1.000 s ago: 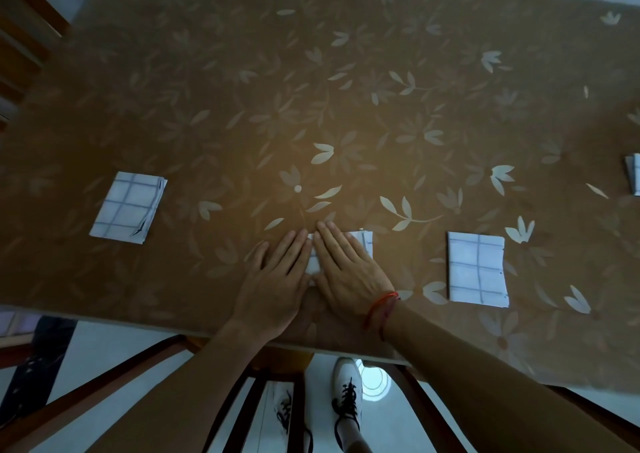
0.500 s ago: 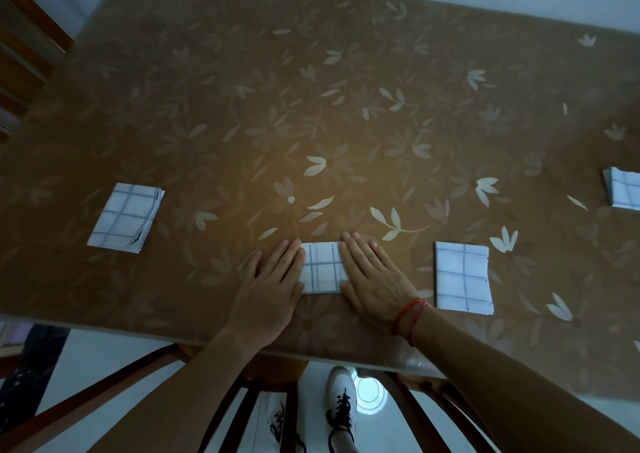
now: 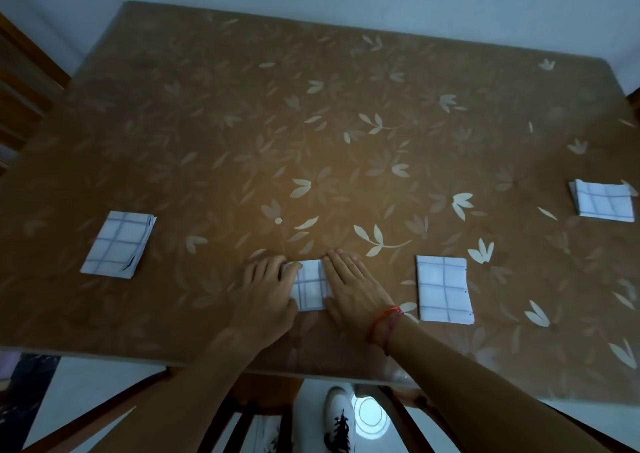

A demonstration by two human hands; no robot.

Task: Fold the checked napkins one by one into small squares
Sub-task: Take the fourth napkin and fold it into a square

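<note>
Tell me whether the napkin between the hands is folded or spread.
Folded: the napkin is a small square, pressed by the left hand and right hand.

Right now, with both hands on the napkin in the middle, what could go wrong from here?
1. The left hand and right hand press only the sides of the middle napkin; its layers may spring open on release.
2. It lies near the table's front edge; a pull backwards might slide it off.
3. The right forearm may brush the folded napkin beside it.
</note>
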